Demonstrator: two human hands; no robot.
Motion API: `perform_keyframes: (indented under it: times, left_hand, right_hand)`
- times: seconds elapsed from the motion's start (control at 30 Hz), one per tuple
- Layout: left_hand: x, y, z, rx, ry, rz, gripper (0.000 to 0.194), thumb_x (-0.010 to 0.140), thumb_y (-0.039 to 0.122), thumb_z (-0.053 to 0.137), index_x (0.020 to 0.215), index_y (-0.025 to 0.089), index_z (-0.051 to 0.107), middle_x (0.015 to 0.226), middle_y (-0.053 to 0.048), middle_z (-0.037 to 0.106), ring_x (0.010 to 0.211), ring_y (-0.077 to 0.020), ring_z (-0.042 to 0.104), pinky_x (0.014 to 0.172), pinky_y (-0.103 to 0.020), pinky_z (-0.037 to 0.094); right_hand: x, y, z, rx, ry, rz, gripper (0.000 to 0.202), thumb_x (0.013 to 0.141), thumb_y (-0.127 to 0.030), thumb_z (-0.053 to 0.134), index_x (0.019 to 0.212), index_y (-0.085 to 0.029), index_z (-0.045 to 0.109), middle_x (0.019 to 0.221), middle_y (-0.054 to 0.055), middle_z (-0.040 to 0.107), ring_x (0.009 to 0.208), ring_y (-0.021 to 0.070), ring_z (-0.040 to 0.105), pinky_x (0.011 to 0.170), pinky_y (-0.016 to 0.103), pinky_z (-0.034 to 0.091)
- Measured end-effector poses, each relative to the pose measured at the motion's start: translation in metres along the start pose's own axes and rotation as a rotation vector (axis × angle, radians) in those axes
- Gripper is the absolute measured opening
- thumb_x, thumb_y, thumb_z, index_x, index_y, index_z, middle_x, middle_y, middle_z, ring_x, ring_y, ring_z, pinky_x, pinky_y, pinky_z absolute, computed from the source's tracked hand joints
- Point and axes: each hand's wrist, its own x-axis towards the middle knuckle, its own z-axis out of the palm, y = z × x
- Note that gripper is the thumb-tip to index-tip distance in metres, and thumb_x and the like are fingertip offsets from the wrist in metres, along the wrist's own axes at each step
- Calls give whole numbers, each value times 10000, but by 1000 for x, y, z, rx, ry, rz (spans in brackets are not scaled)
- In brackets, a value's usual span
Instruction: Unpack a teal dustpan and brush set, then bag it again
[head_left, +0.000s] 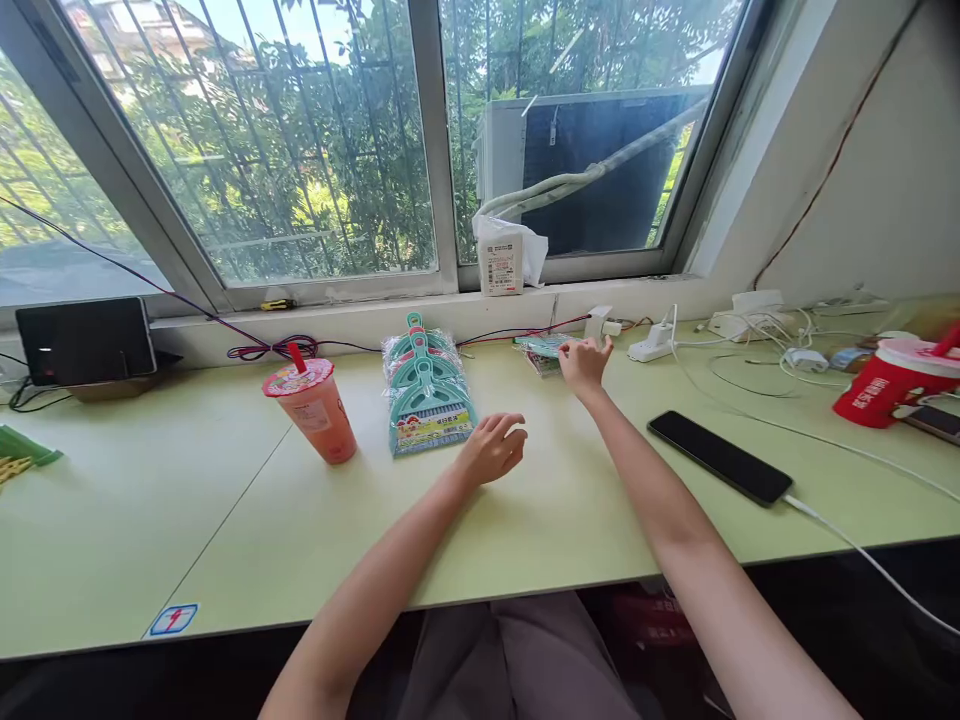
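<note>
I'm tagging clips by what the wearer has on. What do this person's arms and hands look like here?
Both arms are bare up to the frame edge: no sleeves show. The left hand and right hand wear no gloves, and no watch, bracelet or ring can be seen. Grey trousers show below the desk edge.

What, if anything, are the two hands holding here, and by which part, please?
The right hand touches the near edge of a small packet; a firm grip cannot be told. The left hand holds nothing.

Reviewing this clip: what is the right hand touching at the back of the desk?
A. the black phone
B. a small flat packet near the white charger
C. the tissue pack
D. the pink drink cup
B: the right hand rests its fingers on the small flat packet, apart from the black phone.
</note>
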Motion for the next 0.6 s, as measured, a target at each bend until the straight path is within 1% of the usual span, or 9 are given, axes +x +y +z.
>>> perform_keyframes:
  times: [0.1, 0.17, 0.23, 0.27, 0.33, 0.4, 0.47, 0.53, 0.6]
  left_hand:
    - [18, 4, 9, -412, 51, -420, 258, 962, 340, 443, 866, 199, 636, 967, -108, 692, 938, -212, 654, 898, -393, 531]
    - [38, 7, 20, -837, 77, -820, 380, 964, 481, 420, 867, 180, 632, 877, -111, 692, 861, -213, 676, 864, -386, 554]
    - [60, 11, 32, -1302, 73, -1088, 514, 928, 626, 431, 959, 155, 636, 876, -126, 703, 891, -230, 698, 879, -377, 559]
    - [69, 13, 37, -1472, 102, -1148, 551, 899, 662, 474, 995, 145, 637, 884, -125, 708, 906, -232, 703, 881, -359, 558]
    - [82, 14, 43, -1639, 197, -1202, 516, 877, 621, 563, 993, 127, 651, 847, -103, 710, 842, -210, 702, 829, -315, 560]
    - [85, 12, 44, -1633, 339, -1249, 338, 859, 437, 663, 957, 114, 666, 771, -61, 697, 726, -160, 677, 743, -260, 547]
    - [80, 7, 41, -1553, 469, -1302, 199, 792, 244, 722, 931, 109, 674, 710, -25, 678, 643, -120, 639, 668, -224, 520]
    - [72, -1, 36, -1492, 557, -1295, 261, 720, 153, 753, 969, 123, 680, 717, -8, 685, 640, -113, 636, 639, -215, 504]
    - [63, -9, 32, -1453, 623, -1234, 388, 685, 153, 782, 1057, 161, 672, 796, -7, 715, 698, -126, 663, 640, -219, 505]
  right_hand:
    - [-19, 1, -39, 8, 80, -86, 325, 963, -223, 418, 986, -182, 740, 928, 126, 724, 1061, 277, 545, 1124, 537, 183]
    - [-44, -6, -64, 34, 122, -146, 338, 983, -244, 398, 1007, -187, 730, 948, 128, 730, 1076, 287, 536, 1115, 545, 193]
    - [-78, -16, -83, 55, 141, -248, 340, 1004, -272, 387, 1064, -203, 714, 1020, 115, 733, 1122, 292, 519, 1113, 541, 199]
    - [-95, -22, -89, 57, 140, -307, 337, 1012, -282, 385, 1086, -210, 706, 1046, 108, 731, 1145, 291, 513, 1111, 529, 206]
    - [-127, -30, -92, 50, 130, -449, 315, 1021, -277, 394, 1093, -233, 697, 1045, 79, 733, 1121, 269, 532, 1096, 489, 230]
    - [-147, -33, -86, 54, 153, -603, 290, 1023, -239, 408, 1037, -248, 698, 957, 40, 744, 987, 223, 575, 1050, 434, 274]
    - [-155, -33, -77, 69, 184, -729, 262, 1026, -227, 425, 1015, -267, 684, 964, 4, 749, 911, 183, 594, 1008, 392, 304]
    - [-153, -32, -70, 105, 205, -760, 223, 1032, -285, 440, 1091, -263, 653, 1083, 19, 737, 934, 173, 617, 969, 373, 334]
    - [-149, -30, -65, 195, 210, -677, 265, 1038, -348, 417, 1189, -227, 599, 1196, 80, 694, 958, 185, 637, 925, 367, 371]
